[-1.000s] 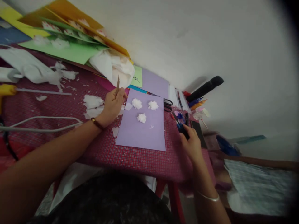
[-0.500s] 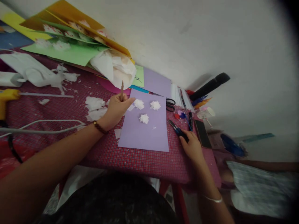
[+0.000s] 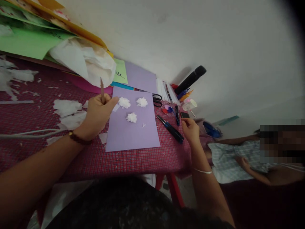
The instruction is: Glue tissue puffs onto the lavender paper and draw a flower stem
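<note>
My left hand (image 3: pixel 98 113) is closed around a brown pencil (image 3: pixel 102 90), its tip pointing up, and rests over the left edge of a purple paper sheet (image 3: pixel 133 136). Three white crumpled paper flowers lie on that sheet: one by my thumb (image 3: pixel 124 102), one at upper right (image 3: pixel 142 102) and one lower down (image 3: pixel 132 117). A utility knife (image 3: pixel 170 128) lies right of the sheet, blade out. My right hand (image 3: pixel 191 129) is at the table's right edge, over a dark phone (image 3: pixel 185 115) that it partly covers. Its fingers are pinched together; what they hold is hidden.
Black-handled scissors (image 3: pixel 157 100), a black marker (image 3: pixel 177 115) and coloured discs (image 3: pixel 166 109) lie beyond the sheet. A black microphone (image 3: pixel 192 78) leans on the wall. Torn white paper (image 3: pixel 68 108) and a large white bundle (image 3: pixel 83 60) are at left. Another person (image 3: pixel 238 159) is at right.
My right hand has let go of the utility knife and moved away to the right, over the phone. The view has turned right; my left hand still holds the pencil.
</note>
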